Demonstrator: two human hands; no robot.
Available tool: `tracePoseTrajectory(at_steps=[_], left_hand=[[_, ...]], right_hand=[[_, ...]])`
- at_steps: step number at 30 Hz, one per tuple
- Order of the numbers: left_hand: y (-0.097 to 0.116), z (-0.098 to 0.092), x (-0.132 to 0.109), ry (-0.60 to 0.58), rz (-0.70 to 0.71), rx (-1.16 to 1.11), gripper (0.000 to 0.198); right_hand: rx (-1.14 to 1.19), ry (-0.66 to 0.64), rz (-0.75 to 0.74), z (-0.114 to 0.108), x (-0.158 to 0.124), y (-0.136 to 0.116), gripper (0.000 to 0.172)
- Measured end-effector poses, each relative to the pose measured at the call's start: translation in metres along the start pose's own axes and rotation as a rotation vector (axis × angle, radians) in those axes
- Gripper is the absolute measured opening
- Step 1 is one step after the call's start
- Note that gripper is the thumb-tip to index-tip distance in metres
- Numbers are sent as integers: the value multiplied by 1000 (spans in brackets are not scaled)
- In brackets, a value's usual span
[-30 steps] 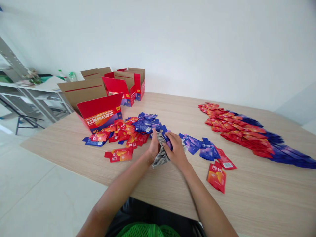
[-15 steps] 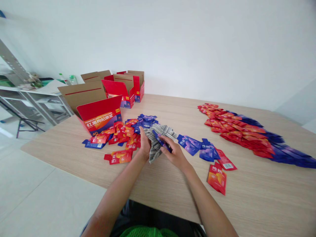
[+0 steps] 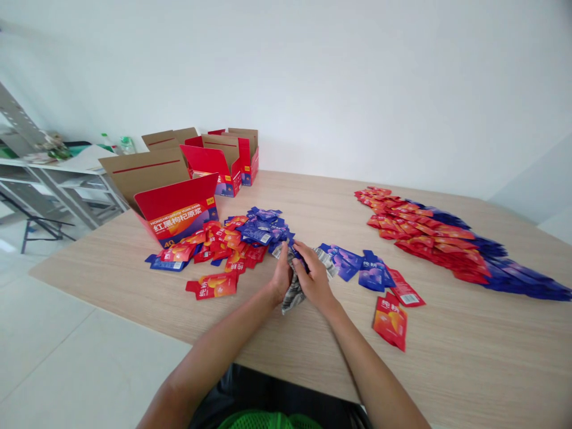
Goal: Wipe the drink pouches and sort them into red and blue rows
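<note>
In front of me, my left hand [image 3: 281, 275] grips a grey-and-white striped cloth [image 3: 292, 299] from its left side, with the thumb up. Closed on the other side is my right hand [image 3: 315, 280], its fingers pressing a blue pouch [image 3: 297, 255] into the cloth. The hands partly hide both the pouch and the cloth. Just beyond them lies a heap of blue pouches [image 3: 263, 226], which merges into red pouches [image 3: 226, 238] on its left. Two loose blue pouches [image 3: 373, 272] rest to the right of the cloth.
An open red carton [image 3: 179, 208] stands at the left, with several more open cartons [image 3: 218, 164] behind it. Overlapping rows of red pouches [image 3: 429, 238] and blue pouches [image 3: 513, 277] spread over the right of the wooden table [image 3: 313, 357]. A single red pouch [image 3: 391, 322] lies nearer me.
My hands have moved slightly right and toward me with the cloth and the blue pouch. They are closer together, and the cloth is more bunched between them.
</note>
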State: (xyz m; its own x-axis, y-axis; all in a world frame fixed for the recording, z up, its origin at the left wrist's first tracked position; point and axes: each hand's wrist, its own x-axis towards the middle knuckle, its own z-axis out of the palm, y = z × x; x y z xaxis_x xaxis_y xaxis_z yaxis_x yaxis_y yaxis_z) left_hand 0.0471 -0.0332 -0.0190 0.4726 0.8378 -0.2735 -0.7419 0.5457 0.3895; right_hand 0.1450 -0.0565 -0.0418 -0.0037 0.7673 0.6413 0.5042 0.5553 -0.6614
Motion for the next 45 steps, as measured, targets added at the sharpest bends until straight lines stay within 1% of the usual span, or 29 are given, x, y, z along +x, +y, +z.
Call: tracePoseTrajectory(at_steps=[2, 4, 6, 10, 12, 14, 19, 22, 25, 28, 33, 34, 36, 38, 39, 40, 42, 45], left_hand=[[-3, -2, 2, -1, 36, -5, 48], [0, -2, 2, -17, 63, 0, 52], [9, -1, 2, -36, 85, 11, 61], [36, 5, -3, -67, 154, 22, 77], [47, 7, -5, -71, 180, 29, 79], [51, 8, -6, -71, 183, 42, 79], [47, 7, -5, -99, 182, 89, 78], [44, 6, -3, -79, 210, 109, 74], [41, 5, -2, -47, 194, 123, 71], [37, 4, -1, -53, 168, 133, 65], [29, 0, 0, -34, 220, 157, 43], [29, -1, 1, -23, 207, 167, 37], [29, -4, 2, 2, 116, 186, 31], [31, -4, 2, 6, 12, 179, 33], [33, -4, 2, -4, -15, 164, 35], [35, -3, 1, -19, -14, 143, 37], [41, -1, 0, -40, 35, 104, 43], [48, 2, -2, -27, 132, 80, 48]], right_hand=[[-15, 0, 9, 0, 0, 0, 41], [-9, -33, 0, -1, 0, -1, 42], [4, -93, -25, -3, 1, -2, 42], [-1, -210, -83, -7, 4, -7, 41], [-38, -253, -119, -9, 5, -8, 41], [-100, -287, -157, -12, 5, -7, 41], [-271, -328, -238, -16, 2, -3, 43], [-324, -296, -251, -11, 0, -3, 49], [-333, -259, -205, -4, -2, -3, 58], [-318, -281, -151, 0, -4, 0, 62], [-288, -333, -81, -1, -4, 6, 71], [-303, -355, -79, -3, -4, 6, 71], [-362, -409, -95, -7, -2, 6, 68], [-424, -458, -126, -13, 0, 5, 64], [-446, -476, -137, -15, 1, 5, 63], [-459, -487, -142, -17, 2, 5, 63], [-453, -505, -133, -20, 3, 4, 61], [-349, -501, -102, -20, 4, 3, 53]])
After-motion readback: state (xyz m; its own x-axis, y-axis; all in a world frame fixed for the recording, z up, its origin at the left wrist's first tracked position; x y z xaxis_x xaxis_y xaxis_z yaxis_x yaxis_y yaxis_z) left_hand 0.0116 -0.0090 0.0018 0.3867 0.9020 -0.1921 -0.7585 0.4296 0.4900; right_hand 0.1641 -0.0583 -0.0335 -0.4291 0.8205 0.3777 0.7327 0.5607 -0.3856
